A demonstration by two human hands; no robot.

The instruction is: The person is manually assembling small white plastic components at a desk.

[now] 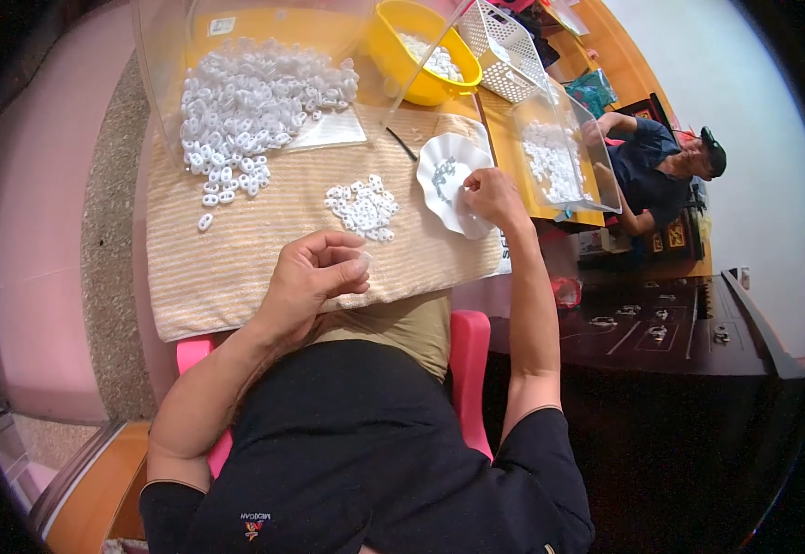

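Note:
My left hand (318, 275) is closed, thumb against fingers, over the front part of the striped cloth. Something small and pale barely shows at its thumb tip; I cannot make it out. Just beyond lies a little pile of white two-holed plastic pieces (364, 209). My right hand (493, 198) reaches over the right side of a white wavy-rimmed dish (438, 159), fingertips pinched together. Small grey parts (445, 175) lie in that dish beside the fingers. Whatever those fingers hold is hidden.
A large clear bin (158, 83) at the far left spills a heap of white pieces (255, 97) onto the cloth (236, 258). A yellow basin (435, 88), a white perforated basket (504, 55) and another clear bin (559, 166) stand at the far right, near another person (652, 166).

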